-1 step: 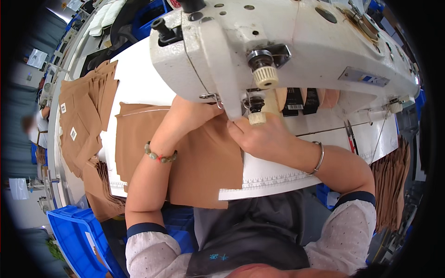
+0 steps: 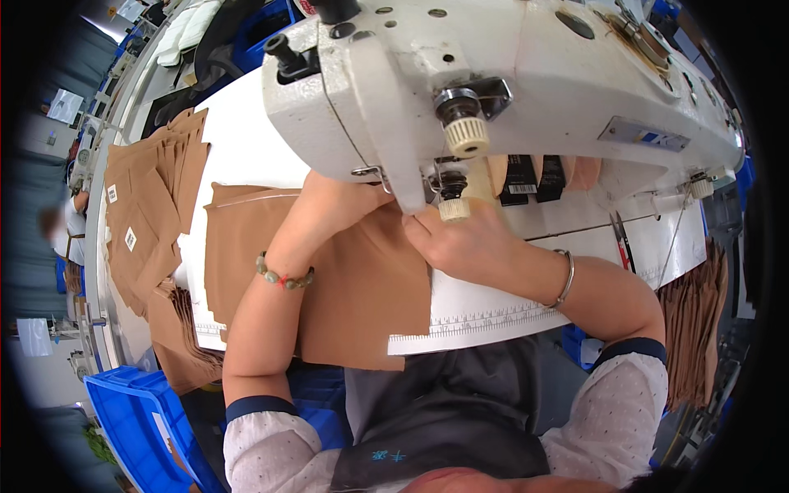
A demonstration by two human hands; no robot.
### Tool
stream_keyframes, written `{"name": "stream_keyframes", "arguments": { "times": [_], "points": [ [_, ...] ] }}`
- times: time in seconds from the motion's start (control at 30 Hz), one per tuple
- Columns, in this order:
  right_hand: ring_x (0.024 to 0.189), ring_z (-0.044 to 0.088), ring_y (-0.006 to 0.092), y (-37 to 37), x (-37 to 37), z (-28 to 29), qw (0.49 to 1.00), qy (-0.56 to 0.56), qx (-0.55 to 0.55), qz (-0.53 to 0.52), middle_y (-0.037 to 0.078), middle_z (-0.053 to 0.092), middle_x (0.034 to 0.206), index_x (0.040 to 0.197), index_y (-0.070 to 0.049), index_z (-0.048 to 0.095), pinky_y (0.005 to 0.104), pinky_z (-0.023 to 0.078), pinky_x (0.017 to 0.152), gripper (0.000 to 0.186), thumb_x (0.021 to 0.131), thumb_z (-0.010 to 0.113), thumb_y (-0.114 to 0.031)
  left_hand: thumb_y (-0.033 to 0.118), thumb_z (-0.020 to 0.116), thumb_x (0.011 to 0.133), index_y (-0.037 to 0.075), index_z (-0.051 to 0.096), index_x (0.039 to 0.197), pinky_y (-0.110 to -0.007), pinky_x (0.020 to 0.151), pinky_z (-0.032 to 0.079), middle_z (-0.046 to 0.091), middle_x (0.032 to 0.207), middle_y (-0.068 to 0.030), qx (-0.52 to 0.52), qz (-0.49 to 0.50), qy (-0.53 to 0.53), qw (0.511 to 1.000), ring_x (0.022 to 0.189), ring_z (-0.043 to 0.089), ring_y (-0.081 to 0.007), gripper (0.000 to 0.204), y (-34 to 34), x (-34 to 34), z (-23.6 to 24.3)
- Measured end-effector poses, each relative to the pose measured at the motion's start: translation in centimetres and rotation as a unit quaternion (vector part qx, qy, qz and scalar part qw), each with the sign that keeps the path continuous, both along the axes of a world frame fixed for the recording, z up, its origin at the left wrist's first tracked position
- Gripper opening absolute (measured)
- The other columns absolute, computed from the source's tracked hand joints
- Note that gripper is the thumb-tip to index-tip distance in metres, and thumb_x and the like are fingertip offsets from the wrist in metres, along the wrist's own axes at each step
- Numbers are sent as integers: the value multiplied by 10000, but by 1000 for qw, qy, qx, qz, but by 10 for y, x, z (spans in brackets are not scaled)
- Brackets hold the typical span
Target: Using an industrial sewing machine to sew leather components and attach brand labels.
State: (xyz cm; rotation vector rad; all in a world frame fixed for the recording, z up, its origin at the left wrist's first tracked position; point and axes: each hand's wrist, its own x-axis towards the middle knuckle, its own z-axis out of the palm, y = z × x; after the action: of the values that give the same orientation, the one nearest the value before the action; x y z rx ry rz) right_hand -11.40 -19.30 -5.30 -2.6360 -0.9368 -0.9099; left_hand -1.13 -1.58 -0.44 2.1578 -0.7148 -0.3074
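Observation:
A brown fabric piece [image 2: 362, 287] lies under the head of a white sewing machine [image 2: 493, 57] and hangs over the table's front edge. At its upper edge, left of the presser area, my left hand [image 2: 341, 201] is closed on the cloth, its fingertips partly hidden behind the machine head. My right hand [image 2: 464, 240] is on the other side, fingers curled and thumb against the fabric's right edge. The machine head covers the needle and the cloth beneath it. A tension knob [image 2: 454, 209] hangs just above my right hand.
Stacked brown fabric pieces [image 2: 152, 205] lie at the left, with more hanging [image 2: 694, 329] at the right. Red-and-black snips [image 2: 622, 242] rest on the white table [image 2: 493, 324] beyond my right forearm. A blue crate [image 2: 144, 419] stands at lower left. Another person [image 2: 74, 222] sits far left.

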Motion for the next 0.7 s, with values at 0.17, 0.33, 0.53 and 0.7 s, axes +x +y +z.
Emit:
{"name": "stream_keyframes", "arguments": {
  "times": [0.17,0.33,0.53,0.7],
  "points": [
    [499,604,197,-2,4,2,1000,-14,1,16,50,534,536,651,-93,535,333,456,415,144,680,677,-103,154,845,802,15,739,1051,-312,816,550,762,988,-51,25,-11,-41,999,904,686,-152,305,3,6,-5],
    [504,582,170,0,-4,-3,999,-29,-10,34,60,564,632,703,-61,599,308,466,437,102,666,667,-126,191,837,798,7,710,1114,-354,792,564,751,1030,-152,45,-4,-67,997,918,728,-253,386,14,-5,6],
    [573,606,125,2,-22,-1,995,-12,-59,84,135,724,929,925,-13,697,254,454,490,267,699,657,-148,239,807,858,-53,738,976,-328,688,538,744,813,-164,123,38,52,990,722,700,-197,322,35,-7,3],
    [472,531,128,6,-14,-4,990,-89,-25,104,116,607,709,723,-15,634,262,388,403,166,643,655,-159,280,779,884,-60,748,939,-335,662,520,698,712,-168,159,47,20,986,639,648,-210,345,27,-12,11]
  ]
}}
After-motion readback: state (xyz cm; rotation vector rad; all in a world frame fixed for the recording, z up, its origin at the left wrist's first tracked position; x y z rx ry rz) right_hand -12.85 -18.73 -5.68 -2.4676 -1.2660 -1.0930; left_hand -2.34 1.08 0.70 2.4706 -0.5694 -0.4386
